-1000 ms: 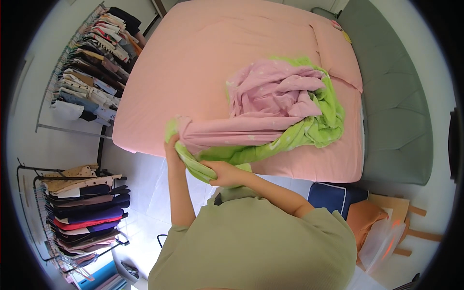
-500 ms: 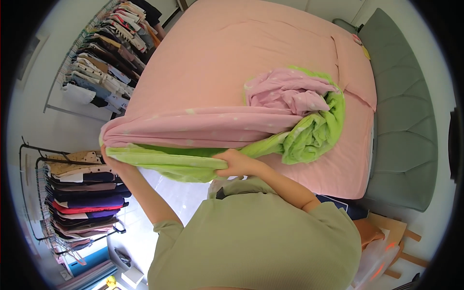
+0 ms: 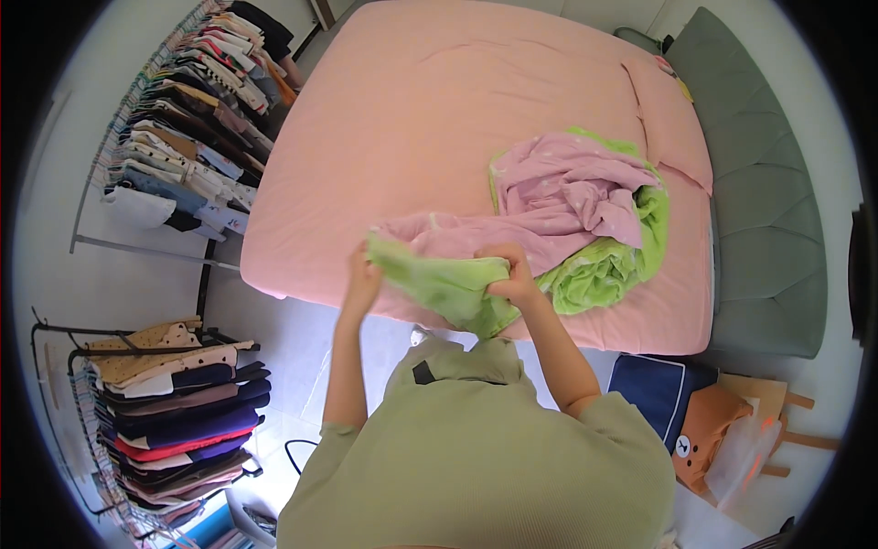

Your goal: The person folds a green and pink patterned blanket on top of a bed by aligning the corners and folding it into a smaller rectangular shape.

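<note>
A two-sided quilt [image 3: 567, 183], pink with pale spots on one face and lime green on the other, lies heaped on the right part of the bed. One stretch of it runs left toward me, and both my hands have hold of its green edge. My left hand [image 3: 363, 274] grips the corner at the left end, fingers closed on the cloth. Closer to the heap, my right hand [image 3: 512, 273] clasps the same edge. Between my hands the green side sags over the near edge of the bed and looks blurred.
The bed [image 3: 402, 119] has a pink fitted sheet, a pink pillow [image 3: 681, 137] and a padded grey-green headboard [image 3: 764, 201]. Clothes racks stand at left, one far [image 3: 183, 137], one near [image 3: 183, 412]. A navy box [image 3: 649, 393] and a brown bear-faced bag [image 3: 713, 430] sit at lower right.
My left hand has moved right and slightly up with the quilt's corner, so the stretched part is shorter and slacker. My right hand has shifted right and up, still gripping the edge.
</note>
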{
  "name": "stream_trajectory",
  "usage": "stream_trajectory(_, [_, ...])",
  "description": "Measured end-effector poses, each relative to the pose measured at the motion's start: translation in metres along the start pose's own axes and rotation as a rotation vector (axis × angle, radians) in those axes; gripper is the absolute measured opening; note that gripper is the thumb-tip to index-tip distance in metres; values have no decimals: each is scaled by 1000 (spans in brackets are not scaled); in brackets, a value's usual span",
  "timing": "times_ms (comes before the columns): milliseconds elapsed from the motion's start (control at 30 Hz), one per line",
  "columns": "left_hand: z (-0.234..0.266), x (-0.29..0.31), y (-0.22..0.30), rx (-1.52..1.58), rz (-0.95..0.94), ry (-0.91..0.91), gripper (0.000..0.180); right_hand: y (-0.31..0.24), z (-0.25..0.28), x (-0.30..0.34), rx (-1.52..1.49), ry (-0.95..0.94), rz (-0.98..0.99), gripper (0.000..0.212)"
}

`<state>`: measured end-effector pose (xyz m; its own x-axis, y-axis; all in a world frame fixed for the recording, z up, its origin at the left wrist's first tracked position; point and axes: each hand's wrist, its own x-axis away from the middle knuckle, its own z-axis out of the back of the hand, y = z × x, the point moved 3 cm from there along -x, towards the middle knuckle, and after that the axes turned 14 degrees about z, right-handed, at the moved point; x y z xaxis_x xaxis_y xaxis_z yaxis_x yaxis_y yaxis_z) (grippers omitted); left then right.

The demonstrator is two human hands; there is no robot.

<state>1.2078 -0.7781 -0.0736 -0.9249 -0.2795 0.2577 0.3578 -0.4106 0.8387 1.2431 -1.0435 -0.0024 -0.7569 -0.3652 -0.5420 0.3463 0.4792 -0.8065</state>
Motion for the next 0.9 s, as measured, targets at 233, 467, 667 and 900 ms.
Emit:
stream_trajectory(233, [-72, -5, 24, -187, -351, -393, 75, -69, -21, 12, -653, 173, 189, 28])
stream_trajectory(467, [-119, -28, -10, -249, -496, -175, 70, -166, -39, -9, -954, -321, 533, 29])
stream_trajectory(667, [-166, -9, -28, -286, 52, -1036, 48, -151, 34, 6, -219, 472, 525, 5])
stream_trajectory(900, [-176, 82, 66, 36, 244, -1701, 55, -61, 139, 9, 1232, 323, -150, 30])
